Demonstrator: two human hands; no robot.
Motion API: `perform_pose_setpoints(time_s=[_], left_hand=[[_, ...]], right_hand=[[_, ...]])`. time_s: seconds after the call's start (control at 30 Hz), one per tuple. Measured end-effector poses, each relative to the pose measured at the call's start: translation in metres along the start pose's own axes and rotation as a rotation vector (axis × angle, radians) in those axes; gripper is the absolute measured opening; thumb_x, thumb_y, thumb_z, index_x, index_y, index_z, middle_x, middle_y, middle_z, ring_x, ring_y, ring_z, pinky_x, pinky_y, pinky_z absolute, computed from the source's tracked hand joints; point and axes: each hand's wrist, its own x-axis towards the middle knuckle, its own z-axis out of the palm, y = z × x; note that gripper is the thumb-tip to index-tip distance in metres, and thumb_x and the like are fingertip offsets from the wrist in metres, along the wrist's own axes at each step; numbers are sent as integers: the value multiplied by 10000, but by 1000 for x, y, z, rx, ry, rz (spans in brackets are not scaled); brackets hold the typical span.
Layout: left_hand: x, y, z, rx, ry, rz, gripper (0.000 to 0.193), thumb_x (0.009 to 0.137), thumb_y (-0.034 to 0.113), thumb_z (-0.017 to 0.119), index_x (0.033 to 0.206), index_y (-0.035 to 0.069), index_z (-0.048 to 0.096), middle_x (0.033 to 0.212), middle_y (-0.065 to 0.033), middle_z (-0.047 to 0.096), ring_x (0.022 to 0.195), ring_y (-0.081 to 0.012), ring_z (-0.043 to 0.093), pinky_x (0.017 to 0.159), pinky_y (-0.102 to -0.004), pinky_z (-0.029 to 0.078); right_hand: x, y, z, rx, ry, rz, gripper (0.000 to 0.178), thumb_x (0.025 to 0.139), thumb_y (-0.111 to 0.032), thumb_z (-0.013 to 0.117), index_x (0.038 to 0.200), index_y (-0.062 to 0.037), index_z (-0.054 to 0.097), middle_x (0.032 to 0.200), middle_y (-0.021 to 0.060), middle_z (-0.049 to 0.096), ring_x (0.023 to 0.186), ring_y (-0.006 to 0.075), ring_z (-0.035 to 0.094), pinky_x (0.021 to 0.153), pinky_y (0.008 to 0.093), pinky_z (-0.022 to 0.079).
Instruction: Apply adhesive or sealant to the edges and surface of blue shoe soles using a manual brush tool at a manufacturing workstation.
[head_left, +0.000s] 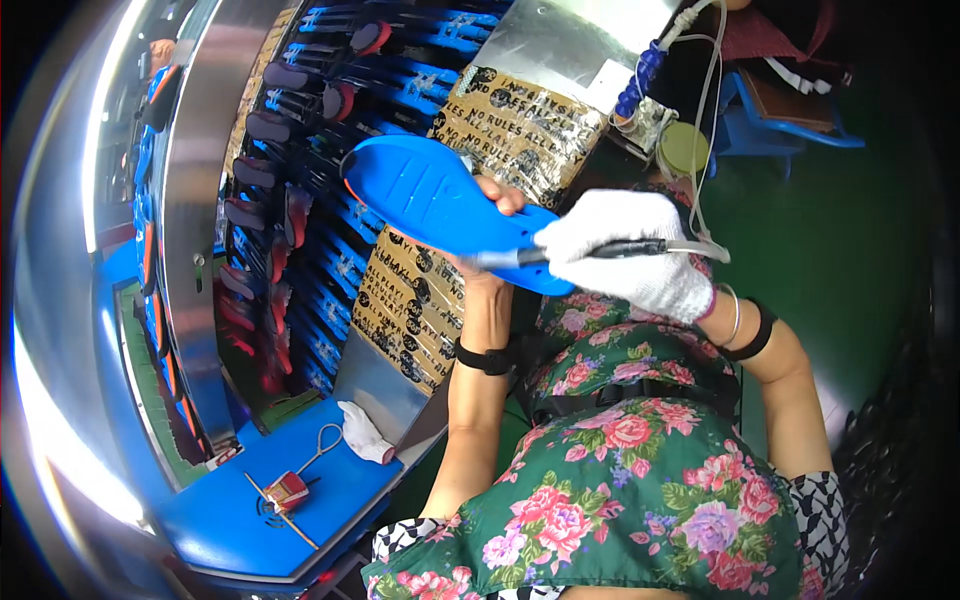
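A bright blue shoe sole (410,190) is held up in front of me, tilted, with its wider end to the far left. My bare left hand (508,196) grips it from beneath, and its fingertips curl over the far edge. Most of that palm is hidden by the sole. In a white knit glove, my right hand (630,250) is closed around a dark-handled brush (535,256) with a pale tube at its back end. The brush's whitish tip lies over the sole's near edge; whether it touches cannot be made out.
Packing tape with printing covers a cardboard-topped bench (400,305). To the left, racks hold several dark and red soles (268,126). A blue ledge (210,520) carries a white glove (364,434) and a small red box (286,491). A blue coiled hose (640,80) hangs behind a green-lidded container (684,148).
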Motion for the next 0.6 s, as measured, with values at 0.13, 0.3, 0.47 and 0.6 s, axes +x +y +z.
perform_pose_setpoints(time_s=[0.13, 0.3, 0.47, 0.6], left_hand=[[4, 8, 9, 15, -7, -8, 986, 750, 901, 548, 1146, -2, 555, 963, -123, 651, 945, -275, 608, 938, -459, 511], [9, 3, 32, -155, -165, -68, 962, 791, 862, 552, 1135, -37, 541, 928, -109, 630, 924, -234, 606, 977, -362, 468], [11, 11, 16, -11, -106, -59, 960, 778, 876, 548, 1124, -19, 551, 931, -114, 635, 897, -250, 600, 949, -390, 491], [14, 20, 11, 51, 50, -65, 1015, 725, 920, 546, 1120, -16, 550, 860, -105, 611, 854, -232, 594, 810, -403, 519]], right_hand=[[-6, 1, 5, -385, -35, -448, 247, 790, -97, 834, 1029, -84, 770, 962, 88, 745, 821, 271, 704, 713, 369, 570], [-9, 4, 1, 93, 10, 35, 154, 778, -55, 843, 916, -43, 776, 957, 78, 765, 876, 164, 738, 803, 305, 594], [-12, -1, -3, -368, -37, -407, 191, 779, -65, 821, 964, -76, 772, 931, 91, 744, 801, 272, 706, 691, 366, 566], [-18, -2, -1, 106, -73, 103, 130, 802, -41, 809, 927, -45, 776, 945, 93, 756, 881, 207, 735, 783, 322, 584]])
